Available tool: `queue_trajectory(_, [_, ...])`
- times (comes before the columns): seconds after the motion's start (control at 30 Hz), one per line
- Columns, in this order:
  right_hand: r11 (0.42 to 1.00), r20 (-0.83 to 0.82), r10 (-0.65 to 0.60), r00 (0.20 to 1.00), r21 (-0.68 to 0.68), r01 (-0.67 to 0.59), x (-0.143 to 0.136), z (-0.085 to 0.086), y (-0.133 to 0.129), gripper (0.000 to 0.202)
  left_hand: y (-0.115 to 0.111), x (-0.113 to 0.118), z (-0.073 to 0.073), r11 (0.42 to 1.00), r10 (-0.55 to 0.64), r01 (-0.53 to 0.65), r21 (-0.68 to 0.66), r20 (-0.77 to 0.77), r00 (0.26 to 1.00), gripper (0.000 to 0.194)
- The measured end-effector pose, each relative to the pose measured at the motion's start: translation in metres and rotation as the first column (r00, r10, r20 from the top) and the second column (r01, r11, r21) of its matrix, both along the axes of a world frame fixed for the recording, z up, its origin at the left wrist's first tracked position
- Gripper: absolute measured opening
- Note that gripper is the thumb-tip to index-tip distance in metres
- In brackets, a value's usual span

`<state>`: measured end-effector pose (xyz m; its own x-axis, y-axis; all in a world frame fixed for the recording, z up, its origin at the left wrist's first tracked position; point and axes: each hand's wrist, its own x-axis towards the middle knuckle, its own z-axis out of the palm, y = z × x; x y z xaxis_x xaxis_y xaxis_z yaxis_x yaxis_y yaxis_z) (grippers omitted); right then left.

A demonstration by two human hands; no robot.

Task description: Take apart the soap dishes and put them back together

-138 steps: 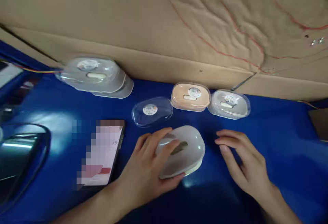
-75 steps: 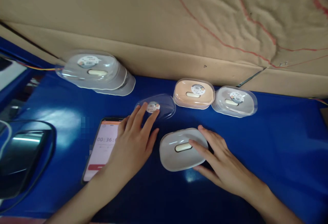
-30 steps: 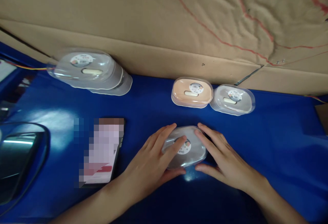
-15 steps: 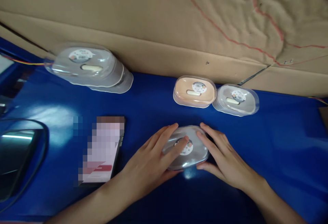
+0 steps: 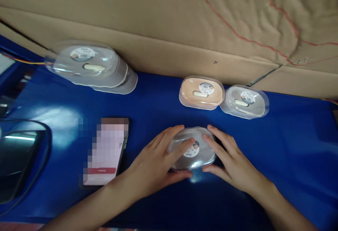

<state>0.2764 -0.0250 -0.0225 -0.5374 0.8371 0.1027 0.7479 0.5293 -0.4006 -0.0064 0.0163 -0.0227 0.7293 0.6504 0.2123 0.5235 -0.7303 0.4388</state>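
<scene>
A small oval plastic container [image 5: 200, 155] with a clear lid and a round sticker sits on the blue table in front of me. My left hand [image 5: 161, 157] grips its left side, with the thumb along the near edge and a finger lying over the sticker. On the opposite side my right hand [image 5: 229, 157] is curled round the right end, its fingertips on the lid and its thumb at the near edge. The container's underside is hidden.
Against the cardboard wall stand a peach-lidded container [image 5: 188, 90], a grey-lidded one [image 5: 232, 99] beside it, and a stack of larger containers [image 5: 102, 60] at left. A phone [image 5: 111, 153] lies left of my hands. A dark device [image 5: 18, 160] with a cable [image 5: 49, 146] is farther left.
Both hands keep their grip on the container, which stays in nearly the same place. My left thumb has slid slightly along its near edge. The whole view has shifted a little.
</scene>
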Motion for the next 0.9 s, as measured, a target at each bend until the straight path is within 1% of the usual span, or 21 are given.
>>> queue_trajectory(0.17, [0.996, -0.094, -0.01, 0.996, -0.094, 0.001, -0.001, 0.001, -0.003, 0.073, -0.002, 0.001, 0.007, 0.997, 0.034, -0.034, -0.074, -0.011, 0.999, 0.071])
queue_trajectory(0.27, [0.982, -0.112, -0.061, 0.992, -0.183, 0.039, -0.002, 0.0, -0.004, 0.089, -0.003, 0.002, 0.011, 0.996, 0.023, -0.026, -0.08, -0.046, 0.999, 0.067])
queue_trajectory(0.37, [0.956, -0.113, -0.11, 0.987, -0.283, 0.074, -0.001, 0.0, -0.005, 0.105, -0.005, 0.002, 0.012, 0.998, -0.004, 0.0, -0.061, -0.063, 0.998, 0.065])
queue_trajectory(0.53, [0.929, -0.138, -0.131, 0.982, -0.363, 0.073, -0.001, 0.003, -0.002, 0.107, -0.008, 0.003, 0.012, 0.999, -0.028, 0.027, -0.029, -0.054, 0.998, 0.066])
queue_trajectory(0.63, [0.928, -0.137, -0.14, 0.981, -0.364, 0.081, -0.003, 0.001, -0.002, 0.109, -0.007, 0.003, 0.01, 0.999, -0.023, 0.021, -0.037, -0.049, 0.999, 0.067])
queue_trajectory(0.73, [0.941, -0.135, -0.151, 0.979, -0.323, 0.1, -0.005, -0.004, -0.005, 0.109, -0.005, 0.002, 0.01, 0.999, 0.005, -0.007, -0.035, -0.052, 0.999, 0.065])
queue_trajectory(0.77, [0.951, -0.141, -0.153, 0.978, -0.291, 0.106, -0.006, -0.006, -0.006, 0.105, -0.004, 0.001, 0.011, 0.999, 0.022, -0.023, -0.027, -0.061, 0.998, 0.064])
queue_trajectory(0.83, [0.973, -0.161, -0.151, 0.975, -0.198, 0.118, -0.007, -0.01, -0.006, 0.09, -0.001, -0.001, 0.014, 0.998, 0.07, -0.069, 0.005, -0.089, 0.994, 0.06])
queue_trajectory(0.9, [0.984, -0.175, -0.159, 0.972, -0.105, 0.142, -0.006, -0.012, -0.005, 0.077, 0.003, -0.004, 0.018, 0.988, 0.143, -0.136, 0.073, -0.117, 0.983, 0.055])
